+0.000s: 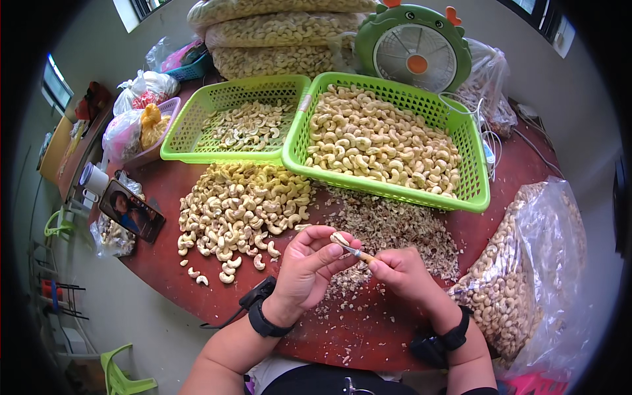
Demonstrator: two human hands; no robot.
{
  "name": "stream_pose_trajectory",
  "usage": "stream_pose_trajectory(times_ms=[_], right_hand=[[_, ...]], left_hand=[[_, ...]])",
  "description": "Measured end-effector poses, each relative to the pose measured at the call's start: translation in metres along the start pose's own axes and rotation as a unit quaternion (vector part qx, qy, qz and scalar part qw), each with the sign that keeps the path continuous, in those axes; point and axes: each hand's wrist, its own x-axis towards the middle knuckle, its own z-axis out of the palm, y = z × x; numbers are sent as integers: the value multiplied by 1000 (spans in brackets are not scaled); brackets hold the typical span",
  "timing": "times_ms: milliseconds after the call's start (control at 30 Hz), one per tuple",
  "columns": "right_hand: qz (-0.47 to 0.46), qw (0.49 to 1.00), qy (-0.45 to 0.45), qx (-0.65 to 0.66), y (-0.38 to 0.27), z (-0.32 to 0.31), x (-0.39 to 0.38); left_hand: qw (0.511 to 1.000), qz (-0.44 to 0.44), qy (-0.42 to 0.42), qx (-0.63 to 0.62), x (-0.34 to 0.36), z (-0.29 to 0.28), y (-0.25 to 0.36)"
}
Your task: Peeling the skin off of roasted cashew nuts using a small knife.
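Between thumb and fingers, my left hand point(309, 266) pinches a cashew nut point(339, 239) that has some brown skin on it. My right hand point(403, 270) grips the wooden handle of a small knife point(364, 256), whose short metal blade touches the nut. Under and beyond both hands lies a heap of brown skin flakes point(401, 230). Left of it, a loose pile of cashews point(237, 207) spreads over the dark red table point(217, 299). Behind the flakes, a green basket point(388, 189) holds many pale whole cashews.
A second green basket point(224, 158) holds broken pieces. To the right slumps a plastic bag of cashews point(507, 289). A phone point(131, 214) leans by a white mug point(94, 179) at the left. Stacked nut sacks point(283, 36) and a green fan point(415, 49) stand at the back.
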Motion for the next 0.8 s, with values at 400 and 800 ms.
stream_pose_trajectory(times_ms=[400,800], right_hand=[[-8,1000,-4,18,0,-3,-2],[-14,999,31,27,2,5,-1]], left_hand=[[1000,2,-9,7,-1,4,-5],[1000,4,-3,3,-2,7,-4]])
